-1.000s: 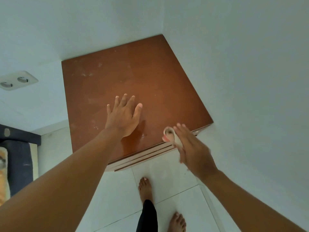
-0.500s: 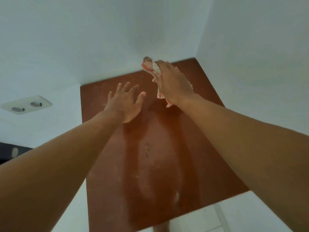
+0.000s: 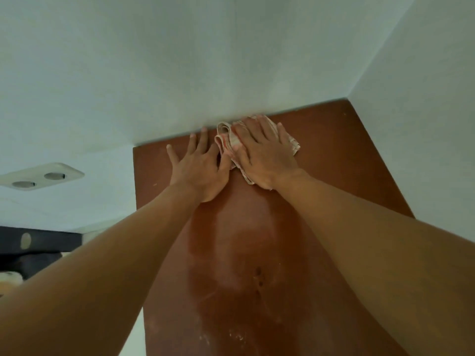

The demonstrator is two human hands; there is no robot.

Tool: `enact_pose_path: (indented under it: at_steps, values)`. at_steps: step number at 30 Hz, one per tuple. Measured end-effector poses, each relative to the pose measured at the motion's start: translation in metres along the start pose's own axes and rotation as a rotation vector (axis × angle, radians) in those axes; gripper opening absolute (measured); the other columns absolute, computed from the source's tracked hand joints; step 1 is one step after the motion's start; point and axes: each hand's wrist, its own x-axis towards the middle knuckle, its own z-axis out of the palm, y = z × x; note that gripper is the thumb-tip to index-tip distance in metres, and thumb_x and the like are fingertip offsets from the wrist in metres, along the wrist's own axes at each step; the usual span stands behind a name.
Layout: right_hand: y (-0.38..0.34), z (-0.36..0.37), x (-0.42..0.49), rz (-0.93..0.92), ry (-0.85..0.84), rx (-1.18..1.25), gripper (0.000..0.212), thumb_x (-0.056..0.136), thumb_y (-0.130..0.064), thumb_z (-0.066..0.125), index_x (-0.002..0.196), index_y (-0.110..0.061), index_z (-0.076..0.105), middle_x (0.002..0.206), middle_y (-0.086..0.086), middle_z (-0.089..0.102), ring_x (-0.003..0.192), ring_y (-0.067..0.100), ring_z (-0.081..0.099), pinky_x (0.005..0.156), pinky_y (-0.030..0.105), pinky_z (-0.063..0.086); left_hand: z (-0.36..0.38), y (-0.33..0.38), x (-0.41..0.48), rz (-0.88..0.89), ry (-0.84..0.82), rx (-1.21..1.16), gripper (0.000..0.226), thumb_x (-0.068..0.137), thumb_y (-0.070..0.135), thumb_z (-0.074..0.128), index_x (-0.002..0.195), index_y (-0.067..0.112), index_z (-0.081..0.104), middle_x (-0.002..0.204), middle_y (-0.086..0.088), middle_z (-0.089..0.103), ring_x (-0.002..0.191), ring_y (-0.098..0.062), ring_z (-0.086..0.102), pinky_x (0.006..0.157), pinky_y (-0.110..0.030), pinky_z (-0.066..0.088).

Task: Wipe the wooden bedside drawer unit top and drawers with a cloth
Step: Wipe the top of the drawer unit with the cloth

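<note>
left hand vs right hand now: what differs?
The left hand lies flat on the bare drawer unit top; the right hand presses the cloth onto it. The left hand is splayed wider than the right hand. Both are open, palms down, side by side near the back wall.

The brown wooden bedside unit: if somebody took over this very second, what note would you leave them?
Left hand: open, flat on the brown wooden top, fingers spread.
Right hand: open, pressing the crumpled pale cloth with red stripes onto the top at its back edge, by the white wall.
Done: a darker damp-looking streak runs down the middle.
Left: pale specks near the front edge, probably the side strips too. The drawers are out of view, so unjudged.
</note>
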Motion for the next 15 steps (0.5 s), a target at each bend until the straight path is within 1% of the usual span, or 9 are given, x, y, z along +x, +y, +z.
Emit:
enact_pose_path:
  at_steps: [3, 7, 10, 11, 15]
  values:
    - [-0.003, -0.001, 0.0, 0.018, -0.014, -0.02, 0.06, 0.107, -0.049, 0.021, 0.163, -0.029, 0.013, 0.172, -0.005, 0.009, 0.158, 0.021, -0.004, 0.126, 0.054, -0.002, -0.005, 0.001, 0.003, -0.013, -0.041, -0.017, 0.071, 0.098, 0.063, 0.002, 0.161, 0.034, 0.016, 0.171, 0.0, -0.002, 0.157, -0.025, -0.002, 0.116, -0.073, -0.004]
    - [-0.004, 0.002, -0.002, 0.019, 0.007, -0.044, 0.063, 0.106, -0.051, 0.019, 0.163, -0.026, 0.013, 0.172, -0.003, 0.009, 0.159, 0.023, -0.002, 0.126, 0.053, 0.002, -0.007, 0.002, 0.003, -0.022, -0.065, -0.004, 0.075, 0.096, 0.068, -0.001, 0.162, 0.034, 0.014, 0.171, 0.0, -0.004, 0.157, -0.025, -0.003, 0.116, -0.072, -0.005]
    - [-0.004, 0.003, -0.003, 0.023, 0.026, -0.038, 0.075, 0.097, -0.056, 0.005, 0.163, -0.023, 0.015, 0.172, 0.0, 0.011, 0.159, 0.024, -0.001, 0.127, 0.052, 0.004, -0.005, 0.003, 0.002, -0.025, -0.063, -0.007, 0.077, 0.095, 0.069, -0.002, 0.162, 0.034, 0.013, 0.171, -0.001, -0.004, 0.157, -0.025, -0.004, 0.116, -0.072, -0.005]
    - [-0.005, 0.004, -0.003, 0.035, 0.025, -0.033, 0.076, 0.096, -0.057, 0.003, 0.163, -0.023, 0.014, 0.172, 0.001, 0.009, 0.159, 0.025, -0.002, 0.127, 0.051, 0.003, -0.005, 0.003, 0.003, -0.028, -0.065, -0.006, 0.077, 0.095, 0.069, -0.002, 0.162, 0.035, 0.012, 0.171, -0.001, -0.004, 0.157, -0.025, -0.003, 0.116, -0.072, -0.006]
    - [-0.012, 0.011, -0.011, 0.125, 0.043, -0.006, 0.067, 0.105, -0.052, 0.018, 0.164, -0.02, 0.011, 0.172, 0.003, 0.004, 0.159, 0.026, -0.007, 0.127, 0.05, -0.001, -0.009, 0.004, 0.004, -0.043, -0.079, -0.008, 0.075, 0.095, 0.069, -0.001, 0.162, 0.036, 0.009, 0.171, -0.001, -0.004, 0.157, -0.026, -0.002, 0.115, -0.072, -0.008]
